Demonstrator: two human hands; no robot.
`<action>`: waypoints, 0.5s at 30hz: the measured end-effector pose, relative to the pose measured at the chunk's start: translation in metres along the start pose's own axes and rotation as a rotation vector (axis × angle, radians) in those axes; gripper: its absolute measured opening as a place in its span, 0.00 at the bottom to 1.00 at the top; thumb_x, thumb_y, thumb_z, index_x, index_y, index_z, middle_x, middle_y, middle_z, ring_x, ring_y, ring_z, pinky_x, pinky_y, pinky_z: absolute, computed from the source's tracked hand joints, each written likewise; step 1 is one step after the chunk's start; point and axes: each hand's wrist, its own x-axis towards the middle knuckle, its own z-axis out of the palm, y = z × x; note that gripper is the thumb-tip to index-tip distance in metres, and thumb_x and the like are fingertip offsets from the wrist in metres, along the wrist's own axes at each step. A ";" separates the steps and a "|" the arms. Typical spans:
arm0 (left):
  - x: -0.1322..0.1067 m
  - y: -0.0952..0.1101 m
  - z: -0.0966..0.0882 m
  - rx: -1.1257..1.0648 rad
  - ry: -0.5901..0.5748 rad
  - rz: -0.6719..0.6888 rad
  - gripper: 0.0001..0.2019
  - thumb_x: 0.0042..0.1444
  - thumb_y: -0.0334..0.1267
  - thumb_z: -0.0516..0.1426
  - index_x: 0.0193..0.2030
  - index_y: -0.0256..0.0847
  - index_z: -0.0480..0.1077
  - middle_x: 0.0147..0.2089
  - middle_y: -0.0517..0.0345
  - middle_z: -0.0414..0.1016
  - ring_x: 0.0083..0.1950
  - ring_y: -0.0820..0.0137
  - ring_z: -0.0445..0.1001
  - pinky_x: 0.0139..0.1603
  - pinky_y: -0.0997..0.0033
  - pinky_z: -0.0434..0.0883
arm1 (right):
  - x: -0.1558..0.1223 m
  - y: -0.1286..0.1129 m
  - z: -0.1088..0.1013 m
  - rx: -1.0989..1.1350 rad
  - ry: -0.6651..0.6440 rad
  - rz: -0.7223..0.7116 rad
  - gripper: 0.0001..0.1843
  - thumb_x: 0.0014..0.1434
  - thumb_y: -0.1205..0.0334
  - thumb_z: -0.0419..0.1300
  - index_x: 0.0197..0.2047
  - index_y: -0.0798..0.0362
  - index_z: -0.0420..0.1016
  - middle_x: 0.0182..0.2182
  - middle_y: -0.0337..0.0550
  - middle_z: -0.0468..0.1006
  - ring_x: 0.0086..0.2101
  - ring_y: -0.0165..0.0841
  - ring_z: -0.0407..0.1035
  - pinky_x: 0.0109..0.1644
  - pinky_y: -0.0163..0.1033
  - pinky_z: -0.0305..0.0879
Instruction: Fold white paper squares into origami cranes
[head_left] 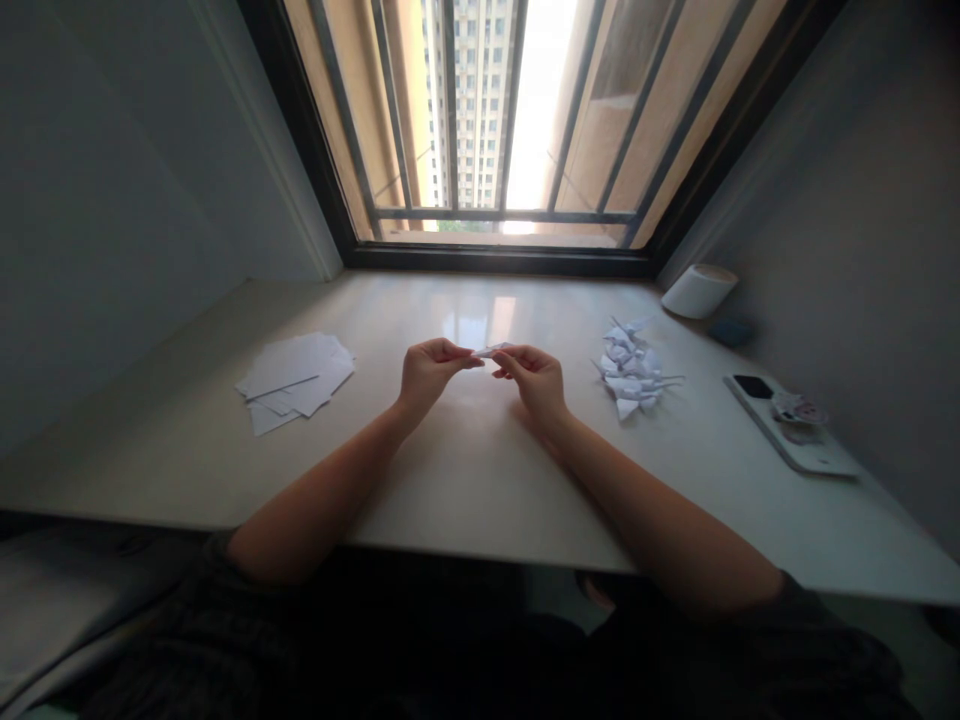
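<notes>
Between my two hands, above the middle of the white tabletop, is a small piece of folded white paper [491, 350]. My left hand [433, 372] pinches its left end between thumb and fingers. The right end is gripped by my right hand [534, 378], whose fingertips partly cover it. On the left lies a loose stack of flat white paper sheets [296, 375]. To the right of my hands is a heap of folded white paper pieces [630, 365], several with thin pointed ends.
A white cylindrical object [699, 290] leans near the back right corner by the wall. A white phone-like device [791, 425] lies at the right with a small crumpled thing on it. A barred window [495, 258] borders the table's [465, 490] far side.
</notes>
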 end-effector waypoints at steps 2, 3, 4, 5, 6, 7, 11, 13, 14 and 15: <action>0.000 -0.001 0.000 -0.007 0.006 -0.002 0.16 0.35 0.45 0.71 0.27 0.36 0.75 0.29 0.53 0.80 0.33 0.64 0.80 0.42 0.61 0.76 | 0.000 0.001 0.000 0.007 -0.005 0.000 0.16 0.40 0.48 0.71 0.28 0.51 0.79 0.31 0.43 0.82 0.28 0.33 0.74 0.34 0.42 0.73; 0.000 -0.001 0.000 -0.013 0.011 -0.003 0.16 0.35 0.45 0.71 0.27 0.36 0.75 0.28 0.53 0.80 0.32 0.64 0.80 0.42 0.62 0.76 | -0.001 0.001 0.001 0.013 -0.007 0.001 0.16 0.40 0.49 0.71 0.28 0.51 0.79 0.31 0.43 0.82 0.28 0.33 0.74 0.34 0.42 0.73; 0.000 -0.002 0.000 -0.018 0.017 -0.003 0.16 0.35 0.45 0.71 0.27 0.36 0.74 0.28 0.53 0.80 0.32 0.64 0.80 0.41 0.62 0.76 | -0.001 0.001 0.001 0.019 -0.009 0.001 0.16 0.40 0.49 0.71 0.28 0.51 0.79 0.31 0.42 0.82 0.28 0.33 0.74 0.34 0.42 0.73; 0.001 -0.002 0.000 -0.018 0.024 0.000 0.16 0.36 0.44 0.71 0.26 0.36 0.73 0.28 0.54 0.80 0.32 0.64 0.80 0.41 0.63 0.76 | -0.001 0.001 0.001 0.024 -0.011 0.001 0.16 0.40 0.49 0.71 0.27 0.51 0.79 0.30 0.42 0.82 0.28 0.33 0.74 0.34 0.42 0.73; 0.001 -0.003 -0.001 -0.013 0.032 0.008 0.17 0.36 0.44 0.71 0.26 0.36 0.72 0.27 0.54 0.80 0.32 0.64 0.80 0.40 0.64 0.76 | 0.000 0.001 0.001 0.027 -0.010 0.000 0.16 0.40 0.49 0.71 0.27 0.51 0.79 0.30 0.42 0.82 0.28 0.33 0.74 0.33 0.42 0.73; 0.002 -0.004 -0.002 -0.002 0.040 0.021 0.18 0.35 0.44 0.71 0.25 0.37 0.70 0.27 0.54 0.80 0.31 0.64 0.80 0.39 0.64 0.76 | 0.000 0.001 0.000 0.025 -0.005 -0.002 0.16 0.40 0.49 0.71 0.27 0.51 0.79 0.30 0.42 0.82 0.28 0.33 0.74 0.33 0.42 0.73; 0.003 -0.002 -0.006 0.038 0.009 0.053 0.22 0.35 0.42 0.72 0.35 0.38 0.69 0.30 0.56 0.81 0.34 0.63 0.81 0.39 0.66 0.76 | 0.004 0.001 -0.004 0.002 0.028 -0.036 0.17 0.40 0.48 0.71 0.27 0.51 0.78 0.32 0.43 0.82 0.29 0.34 0.75 0.33 0.42 0.74; 0.002 0.000 -0.006 0.026 -0.053 0.049 0.28 0.37 0.41 0.71 0.46 0.41 0.69 0.33 0.55 0.81 0.37 0.63 0.81 0.42 0.65 0.76 | 0.006 0.001 -0.006 -0.001 0.022 -0.059 0.17 0.41 0.48 0.71 0.29 0.51 0.79 0.34 0.43 0.82 0.30 0.34 0.75 0.34 0.42 0.74; 0.001 0.001 -0.005 0.017 -0.083 0.050 0.31 0.38 0.41 0.71 0.50 0.42 0.69 0.34 0.55 0.81 0.39 0.62 0.81 0.44 0.65 0.76 | 0.006 0.000 -0.007 -0.003 0.012 -0.067 0.16 0.41 0.48 0.71 0.29 0.51 0.79 0.34 0.43 0.82 0.30 0.34 0.75 0.34 0.43 0.74; 0.001 0.002 -0.004 0.009 -0.110 0.052 0.31 0.39 0.41 0.70 0.53 0.42 0.69 0.36 0.55 0.81 0.40 0.62 0.81 0.45 0.64 0.75 | 0.006 0.000 -0.007 -0.004 -0.002 -0.075 0.16 0.41 0.48 0.71 0.29 0.51 0.79 0.34 0.43 0.82 0.30 0.34 0.75 0.35 0.43 0.74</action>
